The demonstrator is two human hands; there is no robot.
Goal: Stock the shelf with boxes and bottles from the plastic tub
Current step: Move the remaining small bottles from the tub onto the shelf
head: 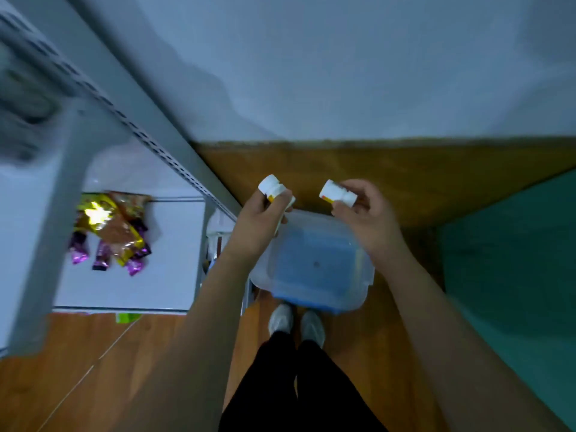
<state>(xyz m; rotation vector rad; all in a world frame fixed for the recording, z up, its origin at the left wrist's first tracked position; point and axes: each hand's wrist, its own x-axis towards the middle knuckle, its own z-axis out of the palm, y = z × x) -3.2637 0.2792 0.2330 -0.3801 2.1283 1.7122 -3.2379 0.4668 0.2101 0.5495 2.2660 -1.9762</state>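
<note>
Both forearms ran up from the bottom of the view toward the bottles, over black trousers and pale shoes (296, 322) planted on the wooden floor (78, 369). I held one small white bottle in each of my hands: the left hand (260, 219) had its fingers curled round the left bottle (274, 188), cap pointing up and away, and the right hand (364, 210) pinched the right bottle (338, 192), which lay tilted with its cap toward the other one. The two bottles were near each other but apart, raised above the plastic tub (364, 275) that sat on the floor just ahead of my feet. Through the tub's clear walls I could see only a blue bottom; whether any boxes or bottles remained in it I could not tell, though it looked close to emptied. I judged this to be the carrying step, both bottles lifted out and not yet placed. The next move would call for turning left to the grey metal shelf (131, 244) and standing each bottle upright on a free patch of board. On the shelf's white board lay a heap of shiny gold and purple snack packets (109, 232), so the bottles would need setting beside that heap, not on it.
</note>
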